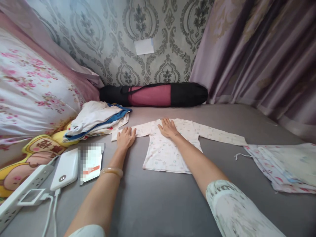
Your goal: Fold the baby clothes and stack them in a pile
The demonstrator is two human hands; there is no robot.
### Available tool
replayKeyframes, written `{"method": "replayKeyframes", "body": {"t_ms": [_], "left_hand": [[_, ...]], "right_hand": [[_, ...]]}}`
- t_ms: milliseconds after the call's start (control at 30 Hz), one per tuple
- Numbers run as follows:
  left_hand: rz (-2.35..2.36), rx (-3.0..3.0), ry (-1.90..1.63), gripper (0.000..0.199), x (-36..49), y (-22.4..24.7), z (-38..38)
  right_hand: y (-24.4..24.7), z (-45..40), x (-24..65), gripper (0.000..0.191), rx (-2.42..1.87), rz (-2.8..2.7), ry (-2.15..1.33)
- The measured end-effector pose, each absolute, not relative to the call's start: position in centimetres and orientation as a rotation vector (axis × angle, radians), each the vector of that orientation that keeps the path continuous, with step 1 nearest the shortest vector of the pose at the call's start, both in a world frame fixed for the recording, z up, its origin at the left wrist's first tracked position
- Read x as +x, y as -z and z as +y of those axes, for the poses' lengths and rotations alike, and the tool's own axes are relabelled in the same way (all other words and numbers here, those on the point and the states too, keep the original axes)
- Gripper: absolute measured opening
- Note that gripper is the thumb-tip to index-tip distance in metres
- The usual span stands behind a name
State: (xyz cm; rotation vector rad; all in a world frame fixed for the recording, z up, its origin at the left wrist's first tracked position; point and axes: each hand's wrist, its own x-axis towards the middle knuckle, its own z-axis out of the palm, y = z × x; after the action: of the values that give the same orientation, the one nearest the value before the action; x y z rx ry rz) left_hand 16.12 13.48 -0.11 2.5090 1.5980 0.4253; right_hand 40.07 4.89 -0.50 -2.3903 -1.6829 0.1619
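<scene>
A small white long-sleeved shirt [163,154] with a faint print lies spread flat on the grey sheet, both sleeves stretched out sideways. My left hand [126,137] rests on its left sleeve near the cuff, fingers extended. Just below the neckline, my right hand [168,127] lies flat on the upper chest with its fingers spread. Part of the shirt's lower right side is hidden behind my right forearm.
Folded clothes [98,118] are piled at the left, by a yellow cartoon cushion [37,149]. A phone [92,163], power bank [65,169] and power strip [26,189] with cables lie near left. Patterned clothing [278,164] lies right; a black-and-red bag [150,95] lines the wall.
</scene>
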Motion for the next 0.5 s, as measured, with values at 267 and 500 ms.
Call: {"method": "replayKeyframes", "body": {"t_ms": [267,500], "left_hand": [[1.599,2.554,-0.398,0.051,15.8,0.6,13.8],[1.609,2.56,-0.452,0.05,15.7,0.8,13.7]], "right_hand": [[-0.1,4.8,40.5,0.067,-2.335,-1.673,-0.296],[-1.3,1.2,43.1,0.066,-2.29,-1.592,-0.301]]}}
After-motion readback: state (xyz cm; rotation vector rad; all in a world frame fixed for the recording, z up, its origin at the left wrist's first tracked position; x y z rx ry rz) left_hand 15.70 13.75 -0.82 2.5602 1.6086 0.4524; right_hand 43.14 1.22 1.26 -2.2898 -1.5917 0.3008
